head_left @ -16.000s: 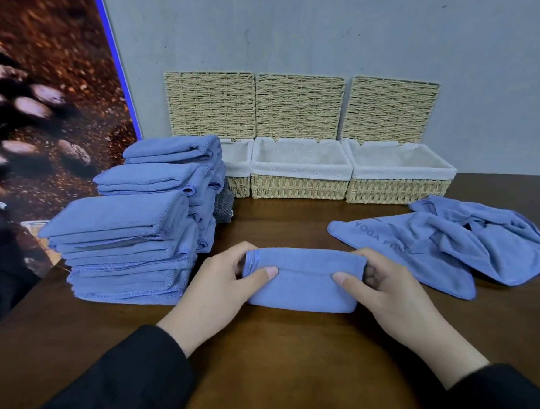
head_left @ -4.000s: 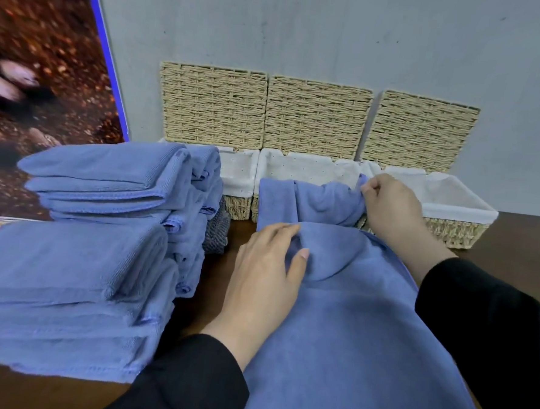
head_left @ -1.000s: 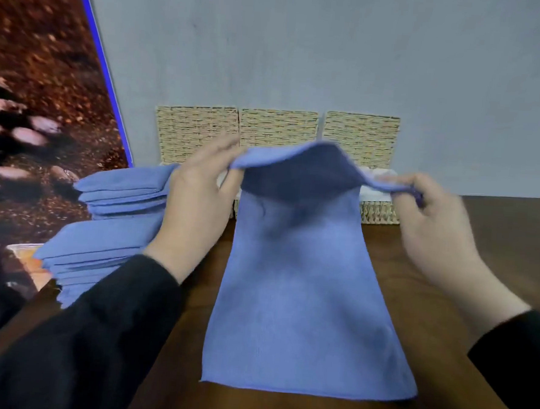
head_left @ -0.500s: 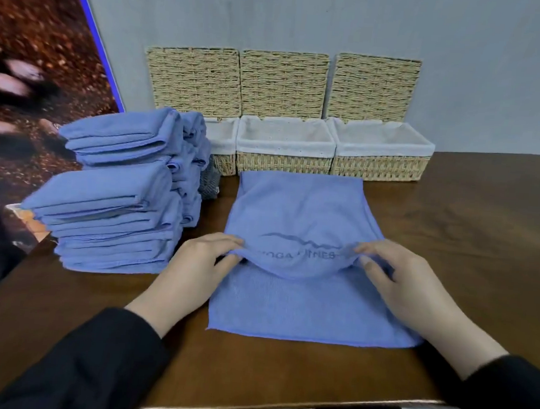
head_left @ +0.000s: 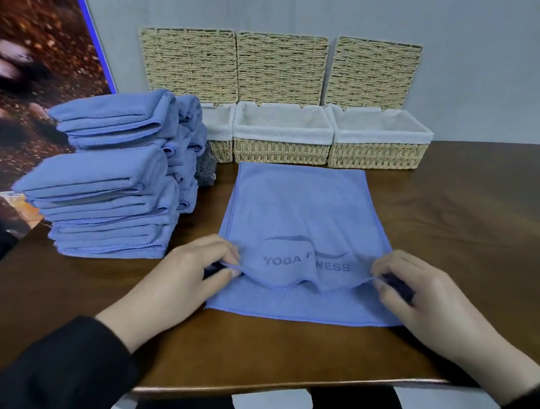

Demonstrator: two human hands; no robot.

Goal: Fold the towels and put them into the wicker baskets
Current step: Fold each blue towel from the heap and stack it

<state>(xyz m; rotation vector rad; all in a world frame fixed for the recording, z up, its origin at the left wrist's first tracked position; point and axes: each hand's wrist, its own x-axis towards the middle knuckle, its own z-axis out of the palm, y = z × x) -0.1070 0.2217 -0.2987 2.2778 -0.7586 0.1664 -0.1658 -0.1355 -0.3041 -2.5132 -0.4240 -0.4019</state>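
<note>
- Far left: I see a stack of folded blue towels (head_left: 104,200) standing on the wooden table (head_left: 466,235), with a second, narrower stack (head_left: 188,155) just behind it and a small grey cloth (head_left: 206,168) tucked beside that stack.
- Left of centre: my left hand (head_left: 181,281) pinches the left corner of the folded-over edge of the blue towel (head_left: 296,212) between thumb and fingers, the corner lifted slightly off the layer beneath.
- Centre: the towel lies flat on the table, its far edge just before the baskets; its upper layer, printed "YOGA F NESS" with a fold hiding some letters, stops short of the near edge of the lower layer.
- Right of centre: my right hand (head_left: 415,295) pinches the opposite corner of the same edge in like manner.
- Rear, left to right: three wicker baskets with white liners stand in a row against the wall, the left basket (head_left: 218,147) partly hidden by the stacks, the middle basket (head_left: 281,151) and the right basket (head_left: 377,157) in full view, each with its woven lid (head_left: 281,69) upright behind it.
</note>
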